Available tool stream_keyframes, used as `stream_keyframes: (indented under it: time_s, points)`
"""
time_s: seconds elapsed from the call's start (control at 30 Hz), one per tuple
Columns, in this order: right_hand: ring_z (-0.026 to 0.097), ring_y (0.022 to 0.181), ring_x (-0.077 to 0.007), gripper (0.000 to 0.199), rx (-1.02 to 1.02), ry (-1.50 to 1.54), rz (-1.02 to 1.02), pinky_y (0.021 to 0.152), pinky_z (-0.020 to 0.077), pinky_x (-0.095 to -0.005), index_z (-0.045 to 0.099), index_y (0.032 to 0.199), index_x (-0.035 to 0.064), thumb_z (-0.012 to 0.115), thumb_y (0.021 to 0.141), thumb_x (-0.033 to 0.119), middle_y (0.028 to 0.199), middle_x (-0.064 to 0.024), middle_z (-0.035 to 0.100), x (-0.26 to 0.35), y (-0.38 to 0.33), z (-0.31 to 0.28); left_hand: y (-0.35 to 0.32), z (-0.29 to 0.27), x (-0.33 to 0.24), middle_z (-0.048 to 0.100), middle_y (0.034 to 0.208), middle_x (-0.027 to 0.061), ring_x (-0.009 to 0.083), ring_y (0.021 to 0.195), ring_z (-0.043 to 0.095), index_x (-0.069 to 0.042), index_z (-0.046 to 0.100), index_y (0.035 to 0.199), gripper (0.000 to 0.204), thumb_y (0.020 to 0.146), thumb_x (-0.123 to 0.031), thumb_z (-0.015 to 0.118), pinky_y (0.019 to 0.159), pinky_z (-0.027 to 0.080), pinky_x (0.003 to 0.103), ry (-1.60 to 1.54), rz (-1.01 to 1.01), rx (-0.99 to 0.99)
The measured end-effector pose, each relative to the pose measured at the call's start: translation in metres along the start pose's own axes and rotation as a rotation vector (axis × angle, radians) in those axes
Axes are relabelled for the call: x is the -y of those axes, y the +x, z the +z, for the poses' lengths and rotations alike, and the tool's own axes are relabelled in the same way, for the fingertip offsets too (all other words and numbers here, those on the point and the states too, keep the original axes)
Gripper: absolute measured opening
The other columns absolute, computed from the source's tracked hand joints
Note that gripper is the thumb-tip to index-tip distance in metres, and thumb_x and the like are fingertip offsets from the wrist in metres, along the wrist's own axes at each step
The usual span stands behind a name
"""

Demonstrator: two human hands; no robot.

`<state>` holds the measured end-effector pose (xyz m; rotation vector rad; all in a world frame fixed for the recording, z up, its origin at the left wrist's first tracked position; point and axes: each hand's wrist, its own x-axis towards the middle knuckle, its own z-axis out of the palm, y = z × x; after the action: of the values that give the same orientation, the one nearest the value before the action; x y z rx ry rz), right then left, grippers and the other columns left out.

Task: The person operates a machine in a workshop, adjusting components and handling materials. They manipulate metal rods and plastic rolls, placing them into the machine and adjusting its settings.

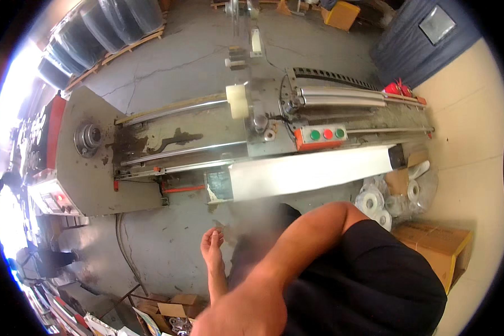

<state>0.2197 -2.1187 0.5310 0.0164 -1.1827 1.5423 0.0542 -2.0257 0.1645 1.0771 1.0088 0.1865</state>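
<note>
Neither of my hands shows in the head view. A bare bent limb [313,235] lies along black cloth [375,280] at the lower right; I cannot tell whether it is an arm or a leg. A bare foot [213,246] rests on the concrete floor just left of it, toes pointing at the machine. Ahead stands a long grey machine [89,179] with steel rails. A white sheet [313,171] lies along its near side. An orange control box [322,136] on it carries green and red buttons.
White tape rolls in plastic [383,201] and a cardboard box [437,243] sit on the floor at the right. Open cartons [171,311] lie at the lower left. Wrapped dark rolls on pallets [106,28] stand at the far left, and a yellow box [341,14] at the top.
</note>
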Motion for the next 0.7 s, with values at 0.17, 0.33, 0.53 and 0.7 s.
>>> stream_keyframes:
  time_s: [0.17, 0.33, 0.53, 0.7]
  points:
    - [0.064, 0.116, -0.0277, 0.030, 0.187, 0.249, 0.129, 0.099, 0.0497, -0.0435, 0.062, 0.125, 0.0005, 0.063, 0.102, 0.021, 0.116, -0.0144, 0.067, -0.018, 0.015, 0.038, -0.025, -0.055, 0.022, 0.071, 0.112, 0.0102, 0.0162, 0.101, 0.066, 0.002, 0.063, 0.126, 0.034, 0.101, -0.021, 0.066, 0.089, 0.053, 0.031, 0.088, 0.005, -0.008]
    - [0.064, 0.117, -0.0338, 0.031, 0.094, 0.388, 0.306, 0.097, 0.0502, -0.0514, 0.063, 0.120, 0.0015, 0.064, 0.103, 0.027, 0.114, -0.0167, 0.066, -0.027, -0.012, 0.041, -0.047, -0.077, 0.025, 0.072, 0.109, 0.0076, 0.0155, 0.097, 0.066, -0.001, 0.065, 0.123, 0.031, 0.101, -0.023, 0.067, 0.087, 0.053, 0.031, 0.100, -0.051, -0.035]
    - [0.066, 0.111, -0.0230, 0.037, -0.631, -0.080, 0.092, 0.099, 0.0506, -0.0402, 0.056, 0.135, -0.0013, 0.063, 0.102, 0.016, 0.121, -0.0137, 0.069, -0.069, -0.109, -0.030, -0.019, -0.062, 0.022, 0.069, 0.101, 0.0039, 0.0117, 0.090, 0.062, 0.003, 0.063, 0.121, 0.031, 0.100, -0.019, 0.068, 0.084, 0.051, 0.028, -0.161, -0.011, 0.063]
    - [0.066, 0.092, -0.0133, 0.022, -1.888, -0.559, 0.178, 0.082, 0.0536, -0.0292, 0.065, 0.119, 0.0029, 0.062, 0.103, 0.018, 0.101, -0.0056, 0.070, -0.038, -0.331, -0.094, 0.037, 0.028, -0.072, 0.066, 0.098, 0.0023, 0.0105, 0.087, 0.060, 0.002, 0.062, 0.124, 0.030, 0.101, -0.017, 0.067, 0.082, 0.051, 0.027, 0.109, 0.161, 0.075]
